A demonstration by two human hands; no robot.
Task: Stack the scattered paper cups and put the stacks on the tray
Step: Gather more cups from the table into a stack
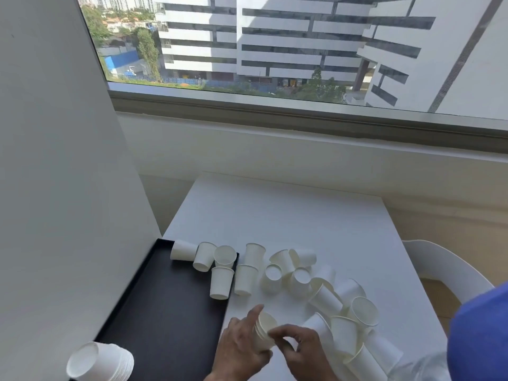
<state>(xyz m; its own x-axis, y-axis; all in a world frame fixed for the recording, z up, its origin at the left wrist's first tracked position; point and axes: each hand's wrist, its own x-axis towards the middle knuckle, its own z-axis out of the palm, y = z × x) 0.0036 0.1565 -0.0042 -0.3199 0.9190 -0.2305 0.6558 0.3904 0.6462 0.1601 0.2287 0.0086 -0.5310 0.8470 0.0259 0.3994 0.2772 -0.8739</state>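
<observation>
white table point(288, 215) under window point(275, 45), grey wall at left. black tray point(165, 312) on table's left edge. loose cups point(299, 281) scattered mid-table, some on tray's far edge. left hand point(242, 345) grips short stack point(264, 331); right hand point(299, 345) pinches its rim. finished stack point(101, 361) lies at tray's near-left corner. cups plain, no print legible.

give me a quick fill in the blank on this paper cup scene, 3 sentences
1. Both hands, left hand and right hand, hold a small stack of ____.
2. The tray is ____ in colour.
3. A finished stack lies on its side at the tray's near ____ corner.

Missing words: paper cups; black; left
</observation>
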